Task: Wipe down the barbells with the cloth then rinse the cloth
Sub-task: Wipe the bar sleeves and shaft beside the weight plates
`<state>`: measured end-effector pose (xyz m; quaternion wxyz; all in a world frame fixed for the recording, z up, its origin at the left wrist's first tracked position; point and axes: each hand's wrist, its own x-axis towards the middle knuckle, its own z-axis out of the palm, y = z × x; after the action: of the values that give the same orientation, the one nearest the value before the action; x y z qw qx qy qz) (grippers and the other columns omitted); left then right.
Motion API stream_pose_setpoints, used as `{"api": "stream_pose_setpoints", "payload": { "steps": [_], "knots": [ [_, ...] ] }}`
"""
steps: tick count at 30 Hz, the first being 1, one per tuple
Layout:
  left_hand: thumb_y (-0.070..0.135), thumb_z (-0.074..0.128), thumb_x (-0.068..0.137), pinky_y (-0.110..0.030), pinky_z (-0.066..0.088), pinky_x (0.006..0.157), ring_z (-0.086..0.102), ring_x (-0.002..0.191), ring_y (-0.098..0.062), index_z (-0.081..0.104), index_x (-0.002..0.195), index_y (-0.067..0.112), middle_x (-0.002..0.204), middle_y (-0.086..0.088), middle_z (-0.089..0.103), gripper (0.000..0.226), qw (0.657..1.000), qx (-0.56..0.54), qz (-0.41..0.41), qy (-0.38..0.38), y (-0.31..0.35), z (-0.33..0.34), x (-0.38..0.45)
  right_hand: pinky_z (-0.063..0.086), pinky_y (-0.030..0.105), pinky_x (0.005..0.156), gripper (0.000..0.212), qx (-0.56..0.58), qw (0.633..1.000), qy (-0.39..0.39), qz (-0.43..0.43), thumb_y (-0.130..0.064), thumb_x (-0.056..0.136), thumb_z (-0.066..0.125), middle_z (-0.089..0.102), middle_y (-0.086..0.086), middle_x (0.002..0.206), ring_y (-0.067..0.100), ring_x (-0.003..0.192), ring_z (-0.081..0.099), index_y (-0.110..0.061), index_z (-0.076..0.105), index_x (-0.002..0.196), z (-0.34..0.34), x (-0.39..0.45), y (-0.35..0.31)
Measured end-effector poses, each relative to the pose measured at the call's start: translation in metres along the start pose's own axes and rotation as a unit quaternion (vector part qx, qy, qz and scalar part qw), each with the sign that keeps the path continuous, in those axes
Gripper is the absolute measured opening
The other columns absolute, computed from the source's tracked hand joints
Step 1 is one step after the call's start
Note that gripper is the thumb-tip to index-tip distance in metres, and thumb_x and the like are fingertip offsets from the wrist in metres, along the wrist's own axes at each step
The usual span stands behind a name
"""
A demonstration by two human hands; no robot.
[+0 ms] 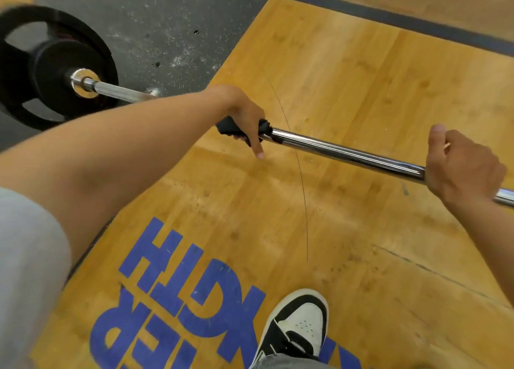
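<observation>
A chrome barbell [345, 153] runs from a black weight plate [25, 62] at the upper left down to the right edge. My left hand [244, 115] grips a black cloth [229, 128] wrapped round the bar near its middle, forefinger pointing down. Further right, my right hand [461, 168] curls round the bare bar, thumb raised. My left forearm hides part of the shaft between the plate and the cloth.
The bar lies over a wooden lifting platform [347, 71] with blue lettering [178, 288]. Dark speckled rubber flooring [155, 26] lies under the plate. My black-and-white shoe [297, 327] stands at the bottom centre. A thin dark line crosses the wood.
</observation>
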<state>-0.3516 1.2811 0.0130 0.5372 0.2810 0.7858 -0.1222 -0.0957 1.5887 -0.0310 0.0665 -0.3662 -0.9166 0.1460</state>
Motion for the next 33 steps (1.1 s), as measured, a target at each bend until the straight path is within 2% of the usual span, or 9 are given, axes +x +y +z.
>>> {"api": "stream_pose_setpoints", "payload": {
  "steps": [6, 10, 15, 18, 21, 23, 27, 31, 33],
  "knots": [
    [0.063, 0.098, 0.039, -0.035, 0.041, 0.067, 0.046, 0.061, -0.017, 0.055, 0.076, 0.020, 0.070, 0.001, 0.049, 0.072, 0.975, -0.133, 0.105, -0.143, 0.137, 0.004, 0.040, 0.030, 0.043, 0.076, 0.071, 0.000, 1.000, -0.003, 0.001, -0.069, 0.100, 0.013, 0.066, 0.023, 0.089, 0.034, 0.077, 0.043, -0.015, 0.059, 0.090, 0.002, 0.000, -0.001],
    [0.054, 0.100, 0.042, -0.032, 0.037, 0.063, 0.043, 0.060, -0.016, 0.052, 0.082, 0.019, 0.069, 0.002, 0.047, 0.071, 0.953, -0.172, 0.155, -0.197, 0.215, 0.006, 0.061, 0.031, 0.043, 0.075, 0.064, -0.010, 1.000, -0.004, 0.003, -0.066, 0.101, 0.015, 0.058, 0.018, 0.082, 0.035, 0.077, 0.044, -0.017, 0.054, 0.087, 0.000, -0.003, 0.000],
    [0.049, 0.096, 0.064, -0.032, 0.045, 0.065, 0.048, 0.061, -0.014, 0.055, 0.083, 0.017, 0.074, 0.002, 0.050, 0.055, 0.958, -0.161, 0.160, -0.174, 0.169, 0.001, 0.059, 0.031, 0.044, 0.076, 0.063, -0.014, 1.000, -0.017, 0.002, -0.065, 0.102, 0.013, 0.052, 0.016, 0.080, 0.035, 0.078, 0.043, -0.018, 0.051, 0.086, -0.002, -0.002, 0.002],
    [0.049, 0.098, 0.057, -0.028, 0.046, 0.062, 0.049, 0.060, -0.010, 0.059, 0.089, 0.019, 0.073, 0.005, 0.051, 0.058, 0.951, -0.192, 0.114, -0.212, 0.099, -0.003, 0.043, 0.031, 0.044, 0.077, 0.061, -0.013, 1.000, -0.025, 0.002, -0.065, 0.103, 0.015, 0.051, 0.017, 0.080, 0.035, 0.079, 0.042, -0.019, 0.052, 0.087, -0.002, -0.003, 0.002],
    [0.052, 0.102, 0.048, -0.030, 0.050, 0.065, 0.052, 0.065, -0.012, 0.057, 0.099, 0.013, 0.076, 0.003, 0.054, 0.078, 0.950, -0.193, 0.078, -0.231, 0.037, -0.009, 0.031, 0.033, 0.045, 0.079, 0.066, -0.007, 1.000, -0.010, 0.005, -0.068, 0.100, 0.013, 0.054, 0.015, 0.080, 0.035, 0.078, 0.043, -0.018, 0.053, 0.086, 0.001, -0.004, 0.003],
    [0.049, 0.102, 0.049, -0.031, 0.048, 0.069, 0.053, 0.064, -0.011, 0.058, 0.096, 0.015, 0.076, 0.003, 0.054, 0.073, 0.943, -0.197, 0.075, -0.258, 0.025, -0.008, 0.031, 0.031, 0.043, 0.076, 0.067, -0.017, 1.000, -0.005, -0.003, -0.069, 0.100, 0.012, 0.056, 0.015, 0.079, 0.035, 0.076, 0.043, -0.017, 0.052, 0.084, 0.003, -0.004, 0.004],
    [0.040, 0.097, 0.063, -0.025, 0.044, 0.058, 0.045, 0.055, -0.005, 0.063, 0.073, 0.025, 0.068, 0.008, 0.047, 0.038, 0.927, -0.166, 0.124, -0.312, 0.088, -0.005, 0.041, 0.031, 0.041, 0.074, 0.071, -0.019, 1.000, 0.007, -0.011, -0.071, 0.099, 0.011, 0.061, 0.016, 0.080, 0.035, 0.074, 0.044, -0.015, 0.052, 0.083, 0.005, -0.003, 0.004],
    [0.043, 0.099, 0.054, -0.024, 0.043, 0.056, 0.044, 0.054, -0.006, 0.056, 0.084, 0.022, 0.067, 0.009, 0.046, 0.056, 0.920, -0.184, 0.161, -0.307, 0.201, 0.000, 0.065, 0.030, 0.041, 0.074, 0.066, -0.006, 1.000, 0.008, -0.006, -0.069, 0.101, 0.014, 0.062, 0.015, 0.083, 0.034, 0.076, 0.044, -0.016, 0.050, 0.084, 0.005, -0.003, 0.004],
    [0.042, 0.097, 0.055, -0.023, 0.044, 0.055, 0.045, 0.055, -0.006, 0.055, 0.089, 0.020, 0.067, 0.008, 0.047, 0.059, 0.917, -0.191, 0.174, -0.305, 0.228, 0.000, 0.069, 0.030, 0.041, 0.075, 0.065, -0.004, 1.000, 0.006, 0.000, -0.068, 0.102, 0.014, 0.061, 0.014, 0.083, 0.035, 0.077, 0.044, -0.016, 0.050, 0.085, 0.004, -0.002, 0.005]
  ]
}}
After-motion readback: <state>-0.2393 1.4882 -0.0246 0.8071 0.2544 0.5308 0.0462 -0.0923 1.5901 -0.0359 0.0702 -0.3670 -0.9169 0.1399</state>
